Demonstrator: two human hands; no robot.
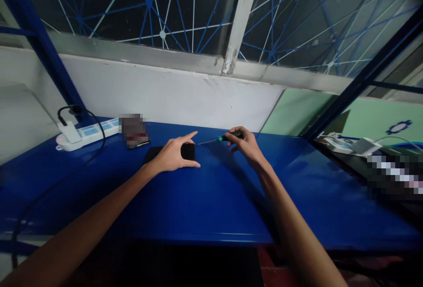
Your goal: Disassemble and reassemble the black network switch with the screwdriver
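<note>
A flat black device (188,151) lies on the blue table (211,203) near the back wall. My left hand (174,154) rests on top of it, index finger stretched out and thumb along its front edge. My right hand (246,144) grips a small screwdriver (224,138) with a black and green handle. The thin metal shaft points left, its tip at the right edge of the black device. A few tiny specks, perhaps screws, lie on the table just under the shaft (208,150).
A white power strip (87,134) with a plugged-in adapter and black cable sits at the back left. A blurred dark object (134,131) lies beside it. White devices and cables (350,145) rest on a second surface at the right.
</note>
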